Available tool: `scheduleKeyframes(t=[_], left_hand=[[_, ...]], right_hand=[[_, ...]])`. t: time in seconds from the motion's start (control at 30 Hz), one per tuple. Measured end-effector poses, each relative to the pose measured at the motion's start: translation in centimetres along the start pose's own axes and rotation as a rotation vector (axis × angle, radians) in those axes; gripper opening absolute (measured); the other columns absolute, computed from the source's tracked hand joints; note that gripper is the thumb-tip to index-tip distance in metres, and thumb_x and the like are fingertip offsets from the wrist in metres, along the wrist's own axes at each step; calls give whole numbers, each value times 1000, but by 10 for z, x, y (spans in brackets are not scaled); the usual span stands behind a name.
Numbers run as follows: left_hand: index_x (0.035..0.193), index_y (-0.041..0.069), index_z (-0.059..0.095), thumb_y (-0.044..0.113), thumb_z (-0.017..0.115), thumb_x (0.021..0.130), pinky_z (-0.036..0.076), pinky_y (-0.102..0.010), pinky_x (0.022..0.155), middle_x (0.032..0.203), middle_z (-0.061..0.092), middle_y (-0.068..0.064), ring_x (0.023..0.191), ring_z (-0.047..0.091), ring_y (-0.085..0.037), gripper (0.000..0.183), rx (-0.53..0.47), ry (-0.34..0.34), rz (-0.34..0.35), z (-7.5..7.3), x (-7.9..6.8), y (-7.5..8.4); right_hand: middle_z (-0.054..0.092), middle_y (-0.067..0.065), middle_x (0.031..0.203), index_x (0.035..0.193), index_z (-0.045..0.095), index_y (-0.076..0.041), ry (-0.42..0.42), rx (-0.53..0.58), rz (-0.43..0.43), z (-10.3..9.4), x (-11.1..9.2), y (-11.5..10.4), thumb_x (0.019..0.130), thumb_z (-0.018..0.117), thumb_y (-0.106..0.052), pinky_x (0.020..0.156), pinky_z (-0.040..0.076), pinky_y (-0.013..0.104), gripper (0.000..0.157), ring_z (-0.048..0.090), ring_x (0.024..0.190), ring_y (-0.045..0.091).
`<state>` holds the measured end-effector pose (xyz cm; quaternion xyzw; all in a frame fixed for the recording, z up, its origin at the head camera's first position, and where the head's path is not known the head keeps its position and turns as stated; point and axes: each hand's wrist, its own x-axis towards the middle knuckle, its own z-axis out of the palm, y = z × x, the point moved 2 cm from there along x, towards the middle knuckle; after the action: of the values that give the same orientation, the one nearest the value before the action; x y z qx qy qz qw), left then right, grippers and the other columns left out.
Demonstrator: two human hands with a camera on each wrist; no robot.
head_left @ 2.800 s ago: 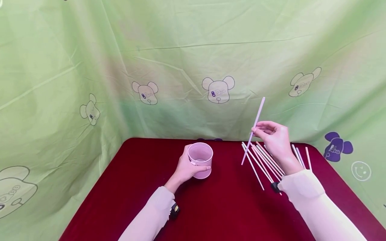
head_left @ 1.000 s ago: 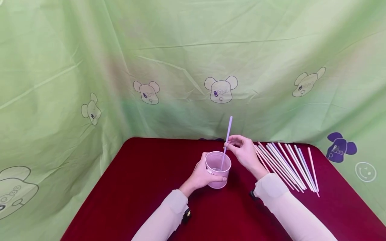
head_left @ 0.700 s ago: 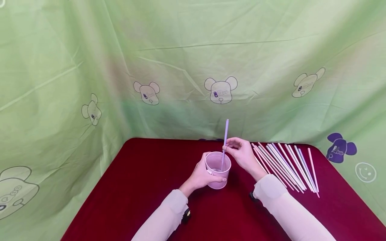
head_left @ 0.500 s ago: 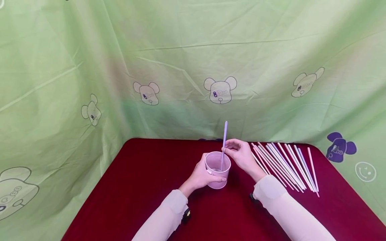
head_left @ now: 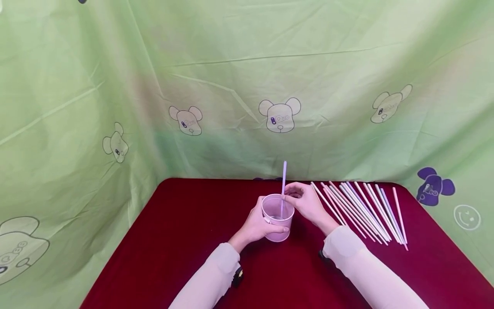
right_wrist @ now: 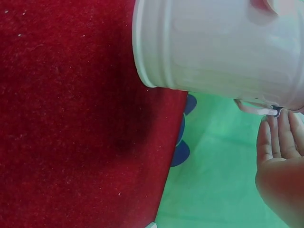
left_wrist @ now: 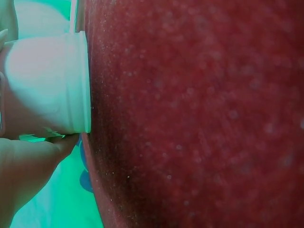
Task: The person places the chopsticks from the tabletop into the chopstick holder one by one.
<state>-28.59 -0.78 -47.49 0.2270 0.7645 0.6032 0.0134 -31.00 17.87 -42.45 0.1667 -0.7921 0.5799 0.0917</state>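
Note:
A small pink pail (head_left: 272,207) stands upright on the dark red tabletop, its mouth facing up. My left hand (head_left: 254,225) grips it from the left, the thumb across its near side. A thin lilac straw (head_left: 284,176) stands nearly upright with its lower end inside the pail. My right hand (head_left: 306,206) pinches the straw between thumb and fingers at the pail's rim. In the right wrist view, the pail's pale wall (right_wrist: 228,47) fills the top, and the right hand (right_wrist: 280,166) reaches its mouth; a handle loop (right_wrist: 251,108) shows there. The straw's grip is hidden there.
Several pastel straws (head_left: 362,210) lie fanned out on the table to the right of my right hand. The red table (head_left: 162,249) ends at the back against a green curtain (head_left: 216,159) printed with bear heads. A dark wrist device (head_left: 237,277) sits at my left cuff.
My right hand has carried the lilac straw left from the fanned straws and lowered it into the pail. The left hand has shifted the pail a little right and nearer.

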Motion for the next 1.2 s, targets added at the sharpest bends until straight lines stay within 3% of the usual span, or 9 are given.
scheduleKeyframes(t=[0.2, 0.37, 0.53, 0.67, 0.77, 0.93, 1.2], left_hand=[[138, 11, 44, 15, 99, 63, 50, -49, 103, 128, 64, -12, 116, 63, -32, 93, -11, -4, 16, 0, 1, -1], [138, 15, 45, 17, 99, 62, 50, -41, 102, 126, 65, -5, 115, 64, -25, 93, 0, -3, -6, 0, 0, -3], [137, 16, 45, 17, 100, 62, 49, -42, 103, 126, 65, -4, 117, 63, -25, 93, -27, 2, -4, 0, 0, -3], [139, 13, 45, 13, 99, 63, 48, -49, 105, 128, 65, -10, 119, 61, -31, 93, -45, 4, 12, 0, -1, -1], [140, 8, 44, 9, 97, 64, 46, -54, 105, 129, 64, -16, 120, 60, -37, 93, -55, 7, 14, 0, -3, 6], [141, 2, 43, 0, 94, 64, 43, -62, 105, 130, 61, -26, 121, 57, -46, 93, -84, 7, 7, -2, -7, 20], [141, 13, 46, 10, 98, 63, 46, -54, 105, 129, 64, -12, 121, 60, -33, 95, -53, 10, -1, 1, -1, 1]], right_hand=[[71, 24, 99, 107, 67, 12, -12, 1, -3, -1, 0, 1, 87, 76, 4, 82, 55, 23, 24, 68, 89, 20], [71, 22, 103, 112, 67, 10, -23, -23, 31, -8, 0, 0, 90, 76, -1, 84, 54, 21, 27, 67, 92, 16], [72, 18, 107, 117, 68, 6, 21, -103, 50, -29, 5, -6, 96, 73, -14, 84, 50, 17, 29, 66, 93, 6], [71, 22, 111, 119, 67, 5, 51, -195, 20, -53, 8, -16, 97, 70, -14, 84, 49, 17, 29, 66, 98, 16], [68, 25, 118, 125, 63, 5, 41, -265, 23, -72, 9, -22, 98, 68, -14, 90, 50, 27, 33, 65, 107, 30], [59, 31, 132, 137, 53, 7, 14, -380, 66, -107, 11, -18, 101, 65, -17, 101, 47, 55, 45, 57, 121, 47], [52, 36, 136, 141, 47, 10, -7, -543, 127, -157, 3, 8, 102, 63, -21, 101, 42, 66, 52, 50, 123, 55]])
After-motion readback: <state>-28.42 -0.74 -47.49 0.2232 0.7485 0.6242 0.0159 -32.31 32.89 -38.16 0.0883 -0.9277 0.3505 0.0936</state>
